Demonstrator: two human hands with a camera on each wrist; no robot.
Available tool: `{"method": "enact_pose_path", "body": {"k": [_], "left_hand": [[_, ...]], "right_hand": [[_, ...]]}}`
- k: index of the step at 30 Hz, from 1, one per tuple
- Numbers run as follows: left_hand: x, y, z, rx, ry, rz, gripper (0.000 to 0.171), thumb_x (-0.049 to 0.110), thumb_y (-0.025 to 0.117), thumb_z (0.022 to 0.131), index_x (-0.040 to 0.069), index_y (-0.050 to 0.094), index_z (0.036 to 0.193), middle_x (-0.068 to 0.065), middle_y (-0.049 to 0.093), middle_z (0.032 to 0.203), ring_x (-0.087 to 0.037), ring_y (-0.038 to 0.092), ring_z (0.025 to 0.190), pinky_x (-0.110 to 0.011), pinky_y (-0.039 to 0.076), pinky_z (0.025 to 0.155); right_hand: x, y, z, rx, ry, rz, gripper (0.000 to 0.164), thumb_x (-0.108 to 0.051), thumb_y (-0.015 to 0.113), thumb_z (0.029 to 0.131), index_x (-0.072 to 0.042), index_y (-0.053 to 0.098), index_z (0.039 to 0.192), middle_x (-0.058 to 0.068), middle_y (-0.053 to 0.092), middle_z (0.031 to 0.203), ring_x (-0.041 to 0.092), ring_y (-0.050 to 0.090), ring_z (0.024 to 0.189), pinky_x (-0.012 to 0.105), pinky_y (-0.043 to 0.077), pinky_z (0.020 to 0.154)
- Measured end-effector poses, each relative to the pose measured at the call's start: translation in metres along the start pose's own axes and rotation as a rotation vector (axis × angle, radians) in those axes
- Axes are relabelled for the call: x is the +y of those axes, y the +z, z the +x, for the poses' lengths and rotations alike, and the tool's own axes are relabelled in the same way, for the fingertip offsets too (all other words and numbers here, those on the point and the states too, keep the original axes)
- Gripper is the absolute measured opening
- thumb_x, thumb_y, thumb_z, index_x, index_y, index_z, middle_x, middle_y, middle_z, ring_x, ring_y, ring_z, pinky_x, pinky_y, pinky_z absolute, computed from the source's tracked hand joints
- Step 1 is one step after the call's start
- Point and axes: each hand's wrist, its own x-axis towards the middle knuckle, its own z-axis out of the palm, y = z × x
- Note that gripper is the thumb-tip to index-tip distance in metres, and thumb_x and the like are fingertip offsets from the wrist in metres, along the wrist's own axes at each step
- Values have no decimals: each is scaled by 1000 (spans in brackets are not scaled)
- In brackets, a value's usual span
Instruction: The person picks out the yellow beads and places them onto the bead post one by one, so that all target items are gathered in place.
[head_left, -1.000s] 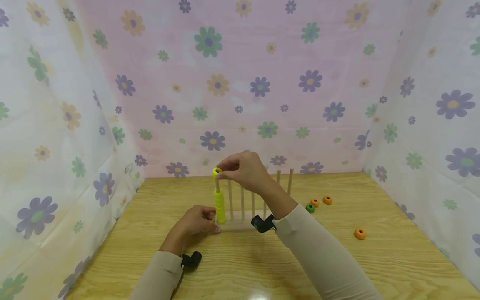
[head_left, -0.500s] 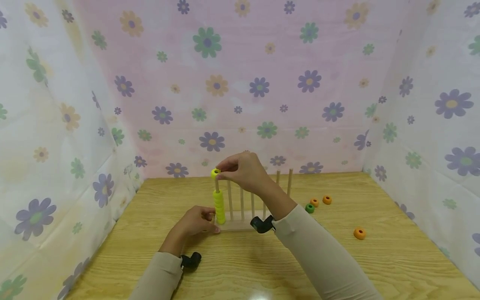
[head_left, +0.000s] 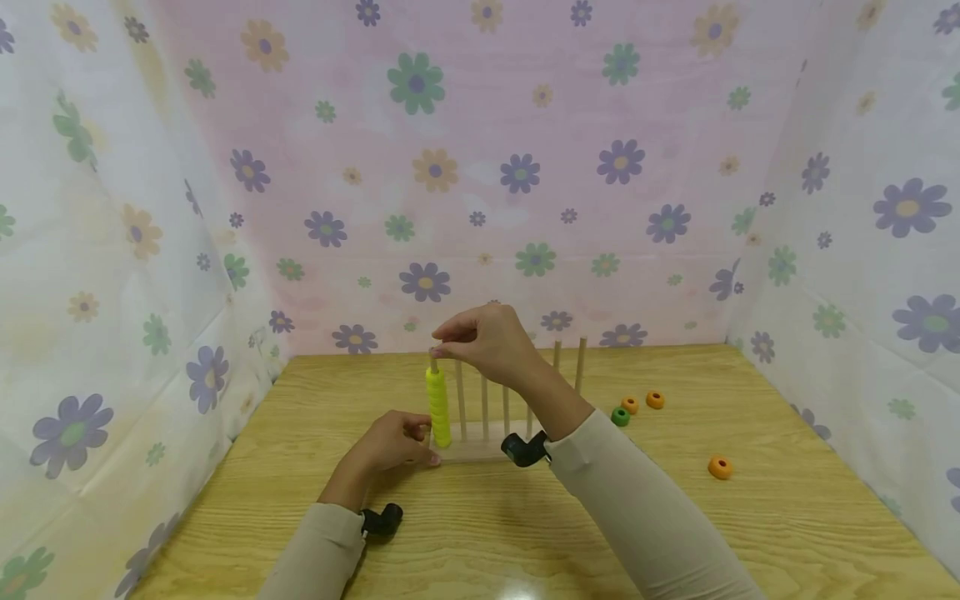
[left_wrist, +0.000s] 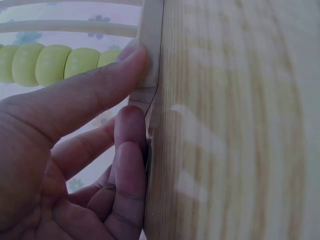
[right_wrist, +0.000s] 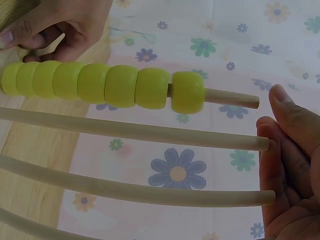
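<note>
A wooden peg rack (head_left: 480, 452) with upright dowels stands on the table. Its leftmost peg carries a column of yellow beads (head_left: 438, 410). In the right wrist view the top yellow bead (right_wrist: 188, 93) sits slightly apart from the bead below, bare peg tip (right_wrist: 245, 100) beyond it. My right hand (head_left: 487, 340) is at that tip, thumb and fingers apart, holding nothing. My left hand (head_left: 392, 443) grips the left end of the rack's base, thumb on the front; in the left wrist view its thumb (left_wrist: 100, 90) presses the base (left_wrist: 150, 55).
On the table (head_left: 600, 517) to the right lie a green bead (head_left: 620, 416) and several orange beads, one orange bead (head_left: 720, 467) nearer the front. Bare dowels (right_wrist: 135, 132) rise beside the yellow column. Flowered cloth (head_left: 480, 167) walls the table at the back and sides.
The yellow bead that my right fingers pinched at the peg's top has been let go and has dropped down onto the column. My left hand has stayed in place.
</note>
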Motion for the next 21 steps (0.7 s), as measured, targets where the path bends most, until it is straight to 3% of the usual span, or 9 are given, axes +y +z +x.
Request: {"method": "enact_pose_path", "body": {"k": [21], "left_hand": [[-1,0,1,-3,-17,9,68,25,97,72,15,71,135,-6,61,97,-20,52,85,-30,46,67]], "right_hand": [[2,-6,-2,-18,-32,5,17,-25,82,91,-18,82,107,-6,78,98,4,74,85,24,60,77]]}}
